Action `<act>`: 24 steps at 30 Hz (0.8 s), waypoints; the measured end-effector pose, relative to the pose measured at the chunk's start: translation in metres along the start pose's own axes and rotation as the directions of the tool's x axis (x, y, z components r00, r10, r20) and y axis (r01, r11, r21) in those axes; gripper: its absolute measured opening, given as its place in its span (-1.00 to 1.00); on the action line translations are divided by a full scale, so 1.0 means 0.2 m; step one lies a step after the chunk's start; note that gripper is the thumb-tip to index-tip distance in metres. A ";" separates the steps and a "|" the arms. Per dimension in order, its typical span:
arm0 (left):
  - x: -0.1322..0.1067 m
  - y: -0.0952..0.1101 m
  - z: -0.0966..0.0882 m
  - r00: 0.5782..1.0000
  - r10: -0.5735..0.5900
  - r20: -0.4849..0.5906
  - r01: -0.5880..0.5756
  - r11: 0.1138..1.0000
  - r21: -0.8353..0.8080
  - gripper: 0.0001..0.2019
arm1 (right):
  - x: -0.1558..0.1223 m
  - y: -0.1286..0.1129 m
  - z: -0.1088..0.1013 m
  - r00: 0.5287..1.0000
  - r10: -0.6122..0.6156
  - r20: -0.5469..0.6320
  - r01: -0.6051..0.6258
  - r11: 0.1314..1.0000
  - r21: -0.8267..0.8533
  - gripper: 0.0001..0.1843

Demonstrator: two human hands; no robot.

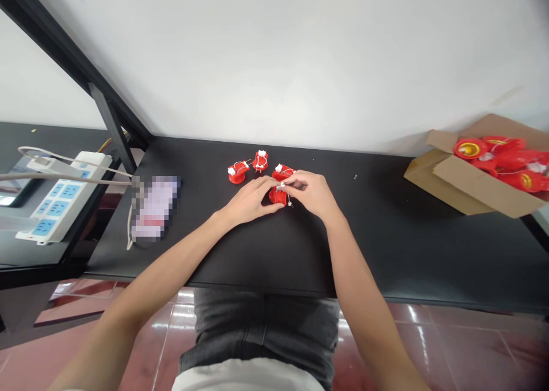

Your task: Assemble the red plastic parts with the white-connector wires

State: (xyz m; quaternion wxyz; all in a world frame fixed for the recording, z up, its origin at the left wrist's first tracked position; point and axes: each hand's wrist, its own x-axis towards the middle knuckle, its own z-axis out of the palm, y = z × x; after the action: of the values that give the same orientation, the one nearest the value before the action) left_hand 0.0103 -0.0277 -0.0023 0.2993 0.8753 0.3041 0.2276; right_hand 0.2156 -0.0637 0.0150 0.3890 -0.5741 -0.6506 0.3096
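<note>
Both my hands meet over a small red plastic part (277,196) at the middle of the black table (386,236). My left hand (250,199) closes around its left side. My right hand (312,192) pinches a thin white string (286,187) on the part. Three more red parts with white strings lie just behind: one at the left (237,172), one in the middle (260,160), one by my right fingers (282,171).
An open cardboard box (463,179) with several red and yellow parts (501,156) sits at the table's right end. A blurred flat item (154,207) lies at the left. A white power strip (60,195) rests on the side shelf. A tiny dark speck (355,177) lies right of my hands.
</note>
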 end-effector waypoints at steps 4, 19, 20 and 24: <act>0.00 -0.01 0.01 1.000 -0.011 0.000 0.011 1.000 -0.012 -0.64 | 0.00 0.01 0.01 1.000 0.026 -0.002 -0.026 0.999 0.036 -0.75; 0.01 0.01 -0.01 0.996 -0.085 -0.014 0.085 0.996 -0.002 -0.65 | -0.01 -0.01 -0.08 1.000 0.010 -0.011 -0.010 0.999 -0.035 -0.79; 0.01 0.01 -0.01 0.996 -0.089 -0.027 0.089 0.996 0.000 -0.62 | -0.01 -0.01 -0.10 0.999 0.031 -0.023 -0.032 0.998 -0.055 -0.78; 0.01 0.00 -0.01 0.997 -0.048 -0.058 0.046 0.998 -0.037 -0.41 | -0.03 0.01 -0.13 0.968 0.153 0.197 -0.133 0.985 -0.113 -0.79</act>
State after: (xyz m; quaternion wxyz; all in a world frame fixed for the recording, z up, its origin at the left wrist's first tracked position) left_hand 0.0103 -0.0265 -0.0006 0.3108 0.8554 0.3292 0.2516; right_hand 0.2394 -0.0697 0.0267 0.2676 -0.6031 -0.6586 0.3619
